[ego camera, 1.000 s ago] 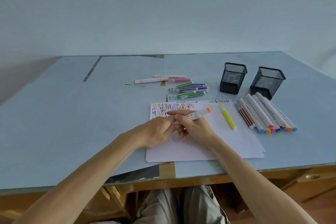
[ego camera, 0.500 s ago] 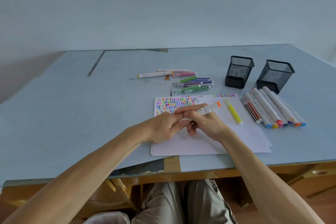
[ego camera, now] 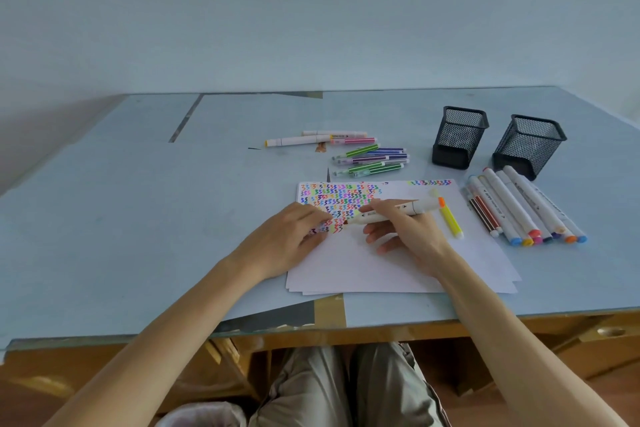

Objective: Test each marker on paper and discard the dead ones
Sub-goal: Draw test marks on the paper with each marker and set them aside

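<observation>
While the right hand [ego camera: 401,229] grips the white marker [ego camera: 391,211] w/ thumb and fingers curled round its barrel, the tip end points left and meets the paper [ego camera: 363,263] at the lower edge of the squiggle block [ego camera: 339,204]. The marker barrel is smooth white plastic, cylindrical, w/ an orange cap end [ego camera: 441,202] at its right. The left hand [ego camera: 291,236] lies on the paper's left edge, fingers loosely bent over the sheet; whether it holds a cap cannot be told. The 2 hands are near each other but apart.

Paper: thin stack of white sheets, rectangular, matte, edges slightly fanned. Its upper left part carries rows of multi-colour zigzag marks; a shorter row [ego camera: 429,182] sits at the upper right corner.

A yellow highlighter [ego camera: 450,220] lies on the paper's right part, just beside the right hand.

Right of the paper: a row of thick white markers [ego camera: 519,204] w/ coloured end caps, side by side and touching, plus thinner dark-striped pens at the row's left.

Behind the paper: a loose cluster of slim striped pens [ego camera: 372,159], green, purple and pink, and 2 long white markers [ego camera: 298,140].

Behind the paper to the right: 2 black wire-mesh cups [ego camera: 460,135], square-sided, upright, apart from each other.

All rest on a pale blue table [ego camera: 138,218], smooth top.
</observation>
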